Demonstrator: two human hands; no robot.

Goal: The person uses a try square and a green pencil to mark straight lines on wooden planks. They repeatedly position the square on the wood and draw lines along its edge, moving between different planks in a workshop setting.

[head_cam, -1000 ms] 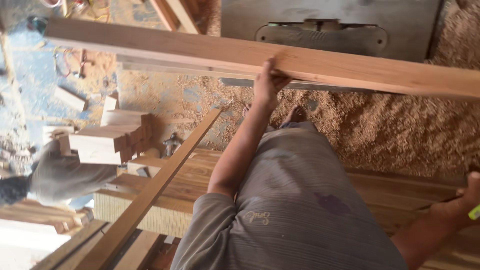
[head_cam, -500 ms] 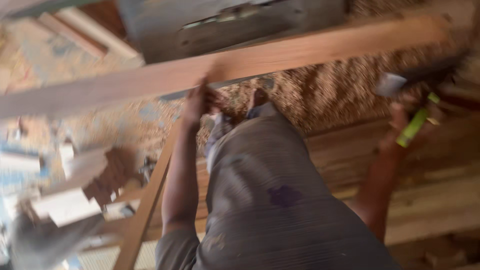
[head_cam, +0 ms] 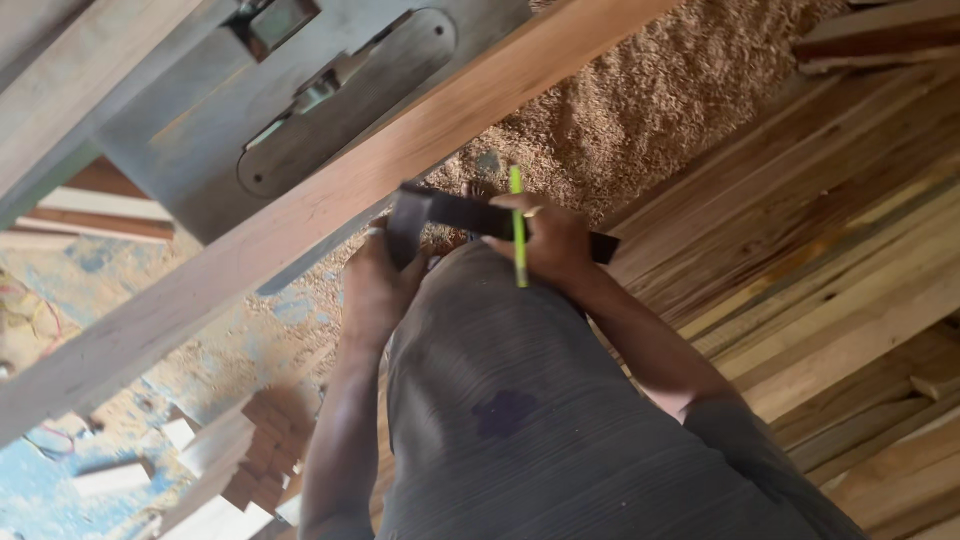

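Note:
A long reddish wooden plank (head_cam: 300,215) runs slanted from lower left to upper right across a grey machine table (head_cam: 190,120). My left hand (head_cam: 378,285) rests under the plank's near edge, fingers touching a dark try square (head_cam: 470,215). My right hand (head_cam: 550,245) grips the square's dark bar together with a yellow-green pencil (head_cam: 517,225) that stands upright between the fingers. The square's short arm lies against the plank's edge. My grey-trousered leg (head_cam: 540,420) fills the lower middle.
Sawdust (head_cam: 640,90) covers the floor behind the plank. Stacked planks (head_cam: 830,250) lie at the right. Short wood offcuts (head_cam: 235,455) are piled at the lower left. The machine table has an oval insert plate (head_cam: 340,100).
The view swung so the plank now slants. My right hand came in from the right with the pencil and square, up to the plank beside my left hand.

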